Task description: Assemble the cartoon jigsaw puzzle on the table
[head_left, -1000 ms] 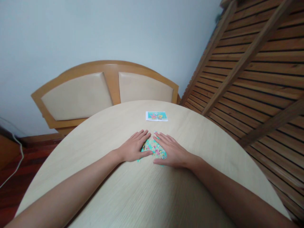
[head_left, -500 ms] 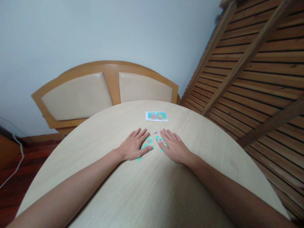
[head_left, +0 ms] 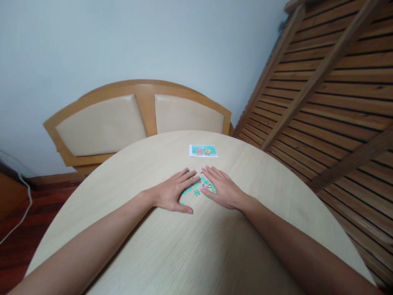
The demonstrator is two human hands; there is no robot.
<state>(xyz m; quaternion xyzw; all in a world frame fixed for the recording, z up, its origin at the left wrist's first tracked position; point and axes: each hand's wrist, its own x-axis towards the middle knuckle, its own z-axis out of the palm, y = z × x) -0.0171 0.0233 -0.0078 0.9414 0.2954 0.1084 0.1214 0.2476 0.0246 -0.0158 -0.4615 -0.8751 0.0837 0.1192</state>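
Both hands lie flat on the round desk (head_left: 215, 246), palms down, fingers spread and gripping nothing. The left hand (head_left: 172, 192) and right hand (head_left: 223, 189) flank a small heap of loose teal puzzle pieces (head_left: 198, 188), touching its edges. No pieces look joined, so assembly seems barely begun. The reference picture (head_left: 203, 150) lies just beyond.

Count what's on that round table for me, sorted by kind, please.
Hands lying flat on the table: 2, the left hand and the right hand.
Picture cards: 1, the cartoon card.
Heaps of small teal puzzle pieces between the hands: 1; single pieces too small to count.
Total: 4.
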